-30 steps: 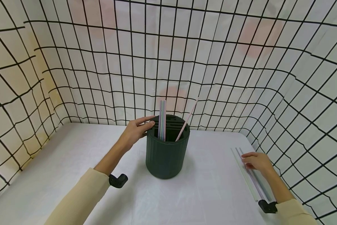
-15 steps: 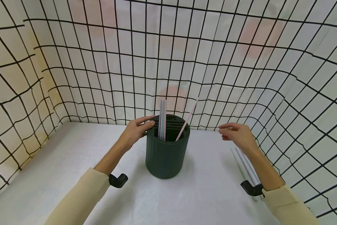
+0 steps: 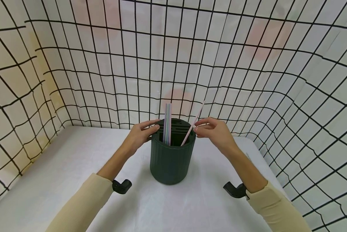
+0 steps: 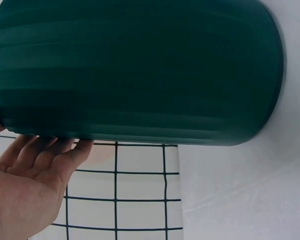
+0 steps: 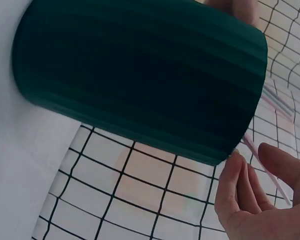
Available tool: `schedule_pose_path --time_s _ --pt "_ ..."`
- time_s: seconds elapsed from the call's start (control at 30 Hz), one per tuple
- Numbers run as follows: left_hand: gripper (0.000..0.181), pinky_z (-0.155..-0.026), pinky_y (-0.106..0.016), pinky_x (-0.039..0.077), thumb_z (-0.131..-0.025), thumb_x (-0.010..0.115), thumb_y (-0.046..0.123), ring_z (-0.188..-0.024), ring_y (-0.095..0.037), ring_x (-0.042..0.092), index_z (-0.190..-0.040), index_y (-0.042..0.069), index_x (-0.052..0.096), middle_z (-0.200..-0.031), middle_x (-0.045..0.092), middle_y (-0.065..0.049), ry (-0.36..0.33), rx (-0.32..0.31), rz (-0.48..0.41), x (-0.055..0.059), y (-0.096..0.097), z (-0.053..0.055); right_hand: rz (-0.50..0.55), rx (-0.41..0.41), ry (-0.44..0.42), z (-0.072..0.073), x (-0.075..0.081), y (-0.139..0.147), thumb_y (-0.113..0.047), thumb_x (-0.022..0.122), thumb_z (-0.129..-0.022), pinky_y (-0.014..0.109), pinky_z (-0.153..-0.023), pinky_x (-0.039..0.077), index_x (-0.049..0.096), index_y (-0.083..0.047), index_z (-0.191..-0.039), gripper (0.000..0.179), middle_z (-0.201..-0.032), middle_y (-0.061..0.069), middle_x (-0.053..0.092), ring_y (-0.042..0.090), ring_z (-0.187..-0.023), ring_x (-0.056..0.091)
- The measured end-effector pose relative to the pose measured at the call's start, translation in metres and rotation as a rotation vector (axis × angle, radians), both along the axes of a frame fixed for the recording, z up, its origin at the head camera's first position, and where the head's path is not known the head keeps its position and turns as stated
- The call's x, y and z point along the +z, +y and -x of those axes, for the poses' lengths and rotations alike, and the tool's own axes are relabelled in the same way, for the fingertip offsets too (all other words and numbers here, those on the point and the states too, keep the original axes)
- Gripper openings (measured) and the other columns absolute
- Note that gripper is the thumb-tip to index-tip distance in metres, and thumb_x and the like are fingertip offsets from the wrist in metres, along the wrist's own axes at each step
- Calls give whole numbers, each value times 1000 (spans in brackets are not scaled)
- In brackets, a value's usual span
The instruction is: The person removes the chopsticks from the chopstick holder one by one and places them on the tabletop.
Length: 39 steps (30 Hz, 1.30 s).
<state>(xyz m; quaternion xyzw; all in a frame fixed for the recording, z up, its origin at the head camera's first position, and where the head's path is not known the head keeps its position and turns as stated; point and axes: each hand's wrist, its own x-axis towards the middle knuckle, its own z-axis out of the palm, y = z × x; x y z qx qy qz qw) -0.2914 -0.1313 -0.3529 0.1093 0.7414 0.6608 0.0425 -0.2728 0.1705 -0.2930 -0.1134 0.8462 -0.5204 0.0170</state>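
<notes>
My right hand is at the right side of the dark green holder, thumb and fingertips parted around the pink straw; the right wrist view shows a gap there, so I don't read it as a pinch, though I cannot tell whether a fingertip brushes the straw. The straw leans in the holder's front compartment, its top slanting up and to the right past the rim. My left hand holds the holder's upper left side, thumb in front and fingers along the far wall. The straw looks very light, smooth and springy; I'd expect it to crush or kink under a hard squeeze, so a soft thumb-and-finger hold just above the rim seems best. The holder looks stiff, probably plastic and not heavy; its shallow ribs should give some grip, but a sideways knock at the top could tip it, so the upper wall is a sensible place to steady it. The upright bunch of straws stands left in the same opening, apart from the leaning one. Behind, the black wire mesh limits reach; overhead and across the near tabletop I have more room.
</notes>
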Motion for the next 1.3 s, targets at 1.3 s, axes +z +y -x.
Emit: schedule_pose_path --time_s 1.3 --pt "45 -109 -42 51 -102 63 34 -129 -25 62 -145 19 59 -143 60 -11 2 5 3 1 1 0 408 -57 271 -15 64 4 -8 76 -92 31 -83 63 65 5 -116 30 -96 9 76 18 -84 76"
